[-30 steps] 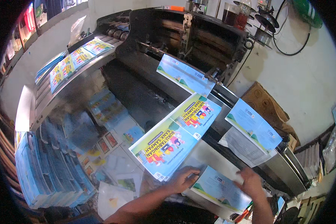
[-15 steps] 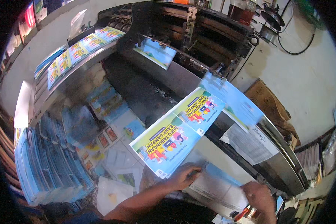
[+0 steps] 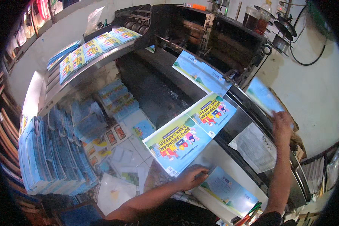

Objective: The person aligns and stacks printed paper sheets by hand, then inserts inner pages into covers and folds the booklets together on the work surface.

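the person's right hand (image 3: 281, 122) has lifted from the stack to place a blurred pale blue printed sheet (image 3: 263, 96) on the black machine's rail (image 3: 248, 109), fingers pinching it, while the left hand (image 3: 192, 177) rests flat on the blue cover stack (image 3: 229, 190).

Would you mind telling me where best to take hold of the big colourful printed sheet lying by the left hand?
Probably the near corner of the colourful sheet, from the person's side: it lies flat, and that end sits beside the left hand.
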`<action>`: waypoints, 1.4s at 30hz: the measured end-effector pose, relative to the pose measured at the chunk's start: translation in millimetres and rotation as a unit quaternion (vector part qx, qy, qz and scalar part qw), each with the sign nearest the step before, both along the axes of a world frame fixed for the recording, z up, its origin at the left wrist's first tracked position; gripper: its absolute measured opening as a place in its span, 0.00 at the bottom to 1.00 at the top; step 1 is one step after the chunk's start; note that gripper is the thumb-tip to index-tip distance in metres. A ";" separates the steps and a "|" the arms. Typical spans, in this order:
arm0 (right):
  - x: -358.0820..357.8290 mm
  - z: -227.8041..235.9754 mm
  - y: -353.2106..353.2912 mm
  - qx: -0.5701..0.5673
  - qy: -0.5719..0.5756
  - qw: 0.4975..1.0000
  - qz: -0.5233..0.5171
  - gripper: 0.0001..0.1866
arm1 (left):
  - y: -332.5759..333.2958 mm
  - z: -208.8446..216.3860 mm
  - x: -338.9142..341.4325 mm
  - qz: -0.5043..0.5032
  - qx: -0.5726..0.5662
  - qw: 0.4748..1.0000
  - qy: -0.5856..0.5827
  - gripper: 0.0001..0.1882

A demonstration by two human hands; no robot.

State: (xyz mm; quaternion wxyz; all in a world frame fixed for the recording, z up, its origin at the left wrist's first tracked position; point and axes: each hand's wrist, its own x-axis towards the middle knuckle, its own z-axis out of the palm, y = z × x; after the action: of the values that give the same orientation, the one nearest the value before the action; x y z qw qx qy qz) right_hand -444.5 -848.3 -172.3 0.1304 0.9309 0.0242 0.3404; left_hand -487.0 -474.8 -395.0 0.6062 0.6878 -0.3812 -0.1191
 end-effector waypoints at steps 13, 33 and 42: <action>-148.5 -74.0 96.5 0.188 0.381 0.904 -0.049 0.25 | 7.9 7.4 -0.3 0.023 -0.006 0.999 -0.026 0.14; -129.3 44.5 23.7 0.184 0.195 0.952 -0.146 0.09 | 2.4 5.0 2.6 0.013 -0.003 0.999 -0.034 0.13; 3.5 10.9 3.0 0.008 -0.026 1.000 -0.014 0.22 | 5.9 6.8 1.5 0.026 0.005 0.999 -0.025 0.13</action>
State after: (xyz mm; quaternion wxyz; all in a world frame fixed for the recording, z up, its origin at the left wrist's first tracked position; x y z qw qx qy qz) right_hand -441.0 -845.3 -161.4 0.1287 0.9228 0.0050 0.3632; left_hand -485.5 -468.9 -388.2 0.5956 0.7033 -0.3779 -0.0879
